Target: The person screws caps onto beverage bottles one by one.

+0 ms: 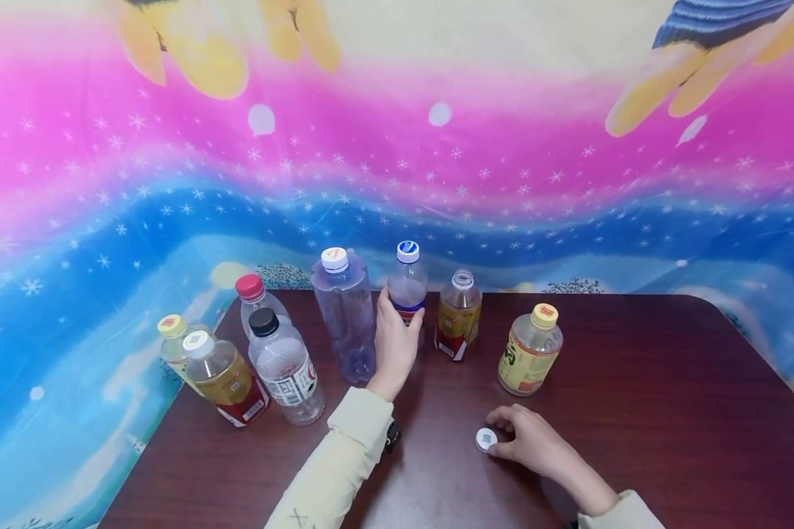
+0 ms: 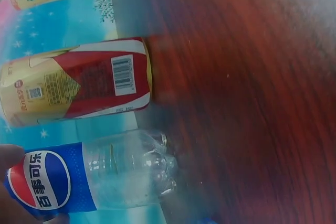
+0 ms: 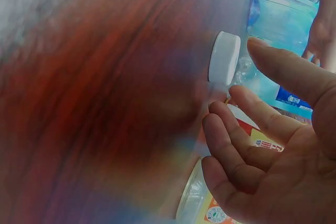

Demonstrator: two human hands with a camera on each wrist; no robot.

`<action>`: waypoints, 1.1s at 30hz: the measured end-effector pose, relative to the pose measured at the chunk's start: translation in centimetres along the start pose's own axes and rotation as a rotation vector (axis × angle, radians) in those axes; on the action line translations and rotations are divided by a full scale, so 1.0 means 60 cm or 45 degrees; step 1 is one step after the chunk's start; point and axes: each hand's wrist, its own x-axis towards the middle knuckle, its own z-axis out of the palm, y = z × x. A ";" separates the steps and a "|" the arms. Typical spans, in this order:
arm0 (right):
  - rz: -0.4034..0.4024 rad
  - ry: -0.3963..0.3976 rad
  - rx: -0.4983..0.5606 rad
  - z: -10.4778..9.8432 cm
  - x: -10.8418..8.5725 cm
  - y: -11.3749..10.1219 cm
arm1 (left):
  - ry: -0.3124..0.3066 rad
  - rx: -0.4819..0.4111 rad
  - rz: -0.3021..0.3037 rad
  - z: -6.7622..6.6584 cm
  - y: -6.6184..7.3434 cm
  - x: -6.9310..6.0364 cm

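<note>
My left hand (image 1: 397,342) grips a clear Pepsi bottle (image 1: 408,283) with a blue-topped white cap. In the left wrist view the bottle's blue label (image 2: 86,182) and clear base show, with fingertips at its upper part. My right hand (image 1: 536,444) is low over the table, fingers loosely bent around a white bottle cap (image 1: 486,439). The right wrist view shows this cap (image 3: 224,59) between thumb and index finger, with a small gap to the fingertips. Just right of the Pepsi bottle stands an uncapped bottle (image 1: 459,316) with a gold and red label.
A yellow-capped bottle (image 1: 532,349) stands at the right. Left of the Pepsi bottle is a tall purplish bottle (image 1: 347,316). Farther left are a black-capped bottle (image 1: 287,367), a red-capped bottle (image 1: 254,297), a white-capped bottle (image 1: 221,371) and another yellow-capped bottle (image 1: 174,334). A patterned cloth (image 1: 397,169) hangs behind the dark table (image 1: 668,382).
</note>
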 end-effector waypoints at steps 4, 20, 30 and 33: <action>0.026 -0.003 0.010 0.003 0.003 -0.002 | -0.035 -0.003 -0.028 0.000 -0.002 0.006; 0.062 0.059 -0.120 0.022 -0.001 -0.007 | -0.075 -0.019 -0.038 0.006 -0.005 0.000; 0.092 0.066 -0.165 0.024 0.002 -0.013 | -0.043 -0.036 0.042 0.009 0.001 -0.024; 0.096 0.066 -0.174 0.024 0.002 -0.014 | -0.009 -0.032 0.108 0.009 0.005 -0.035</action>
